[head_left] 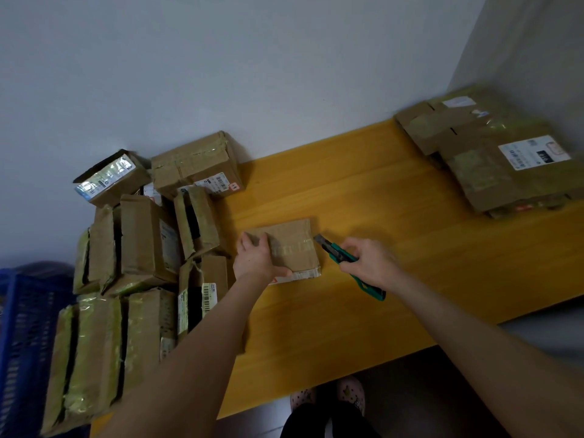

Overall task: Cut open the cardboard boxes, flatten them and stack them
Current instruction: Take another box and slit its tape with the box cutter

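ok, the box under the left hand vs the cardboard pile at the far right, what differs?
The box is three-dimensional and taped shut; the pile is flattened pieces with flaps spread.
The box is one small item; the pile is wider, several layers.
The left hand holds the box, knife blade at its right edge; nothing touches the pile.
Both are brown taped cardboard on the yellow table.

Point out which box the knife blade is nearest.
The small box alone mid-table, held by the left hand; the knife in the right hand points at its right edge. The rest form a pile at left or a flattened stack far right.
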Tool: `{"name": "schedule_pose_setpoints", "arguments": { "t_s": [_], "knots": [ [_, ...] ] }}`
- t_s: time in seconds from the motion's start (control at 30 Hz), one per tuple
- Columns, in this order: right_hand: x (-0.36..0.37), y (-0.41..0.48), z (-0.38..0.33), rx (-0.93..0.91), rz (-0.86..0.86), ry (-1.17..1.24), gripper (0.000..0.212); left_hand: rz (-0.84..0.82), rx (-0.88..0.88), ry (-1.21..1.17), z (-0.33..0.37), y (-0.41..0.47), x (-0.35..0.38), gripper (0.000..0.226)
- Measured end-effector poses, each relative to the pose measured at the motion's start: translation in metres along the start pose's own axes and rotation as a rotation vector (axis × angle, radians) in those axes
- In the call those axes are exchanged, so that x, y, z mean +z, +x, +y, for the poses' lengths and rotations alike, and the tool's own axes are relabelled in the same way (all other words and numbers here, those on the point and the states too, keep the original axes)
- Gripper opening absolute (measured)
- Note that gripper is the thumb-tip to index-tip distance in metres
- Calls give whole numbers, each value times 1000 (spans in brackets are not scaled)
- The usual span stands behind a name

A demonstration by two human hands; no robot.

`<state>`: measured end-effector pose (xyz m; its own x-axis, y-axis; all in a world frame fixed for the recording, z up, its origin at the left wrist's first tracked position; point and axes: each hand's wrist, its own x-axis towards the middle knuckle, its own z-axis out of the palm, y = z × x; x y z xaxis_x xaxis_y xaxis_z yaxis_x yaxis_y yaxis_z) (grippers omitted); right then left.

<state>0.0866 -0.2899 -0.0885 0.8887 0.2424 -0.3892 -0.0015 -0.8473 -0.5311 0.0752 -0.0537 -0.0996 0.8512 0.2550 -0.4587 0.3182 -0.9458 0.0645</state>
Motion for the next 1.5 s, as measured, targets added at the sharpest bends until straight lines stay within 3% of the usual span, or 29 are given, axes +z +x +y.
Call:
{"name": "schedule_pose_setpoints", "arguments": {
  "t_s": [0.3, 0.43, 0.5, 0.67, 0.77, 0.87, 0.97, 1.07, 1.27, 1.5],
  "knots": [
    [-9, -14, 15, 31, -166, 126, 24, 2, 8, -38, -2, -2, -1, 113],
    [-9, -7, 14, 180, 74, 232, 36, 68, 48, -124, -9, -8, 3, 107],
    [-3, 4, -2, 165, 143, 265, 43, 138, 14, -222, -15, -14, 3, 104],
    [17, 43, -51, 68, 159, 233, 25, 304, -202, -460, -24, -25, 1, 74],
    [22, 66, -75, 32, 76, 190, 24, 180, -360, -820, -14, -32, 9, 56],
    [28, 76, -84, 47, -13, 80, 30, 68, -519, -1108, -7, -35, 15, 58],
    [31, 70, -74, 136, -33, -67, 32, 125, -449, -1156, -5, -28, 7, 62],
    [38, 59, -55, 205, -45, -19, 35, 176, -293, -1088, -7, -19, -5, 67],
    [48, 50, -52, 224, 94, 156, 30, 8, -248, -903, -9, -6, -1, 81],
    [55, 51, -63, 204, 24, 215, 26, -148, -322, -1194, -10, 4, 8, 65]
  ]
}}
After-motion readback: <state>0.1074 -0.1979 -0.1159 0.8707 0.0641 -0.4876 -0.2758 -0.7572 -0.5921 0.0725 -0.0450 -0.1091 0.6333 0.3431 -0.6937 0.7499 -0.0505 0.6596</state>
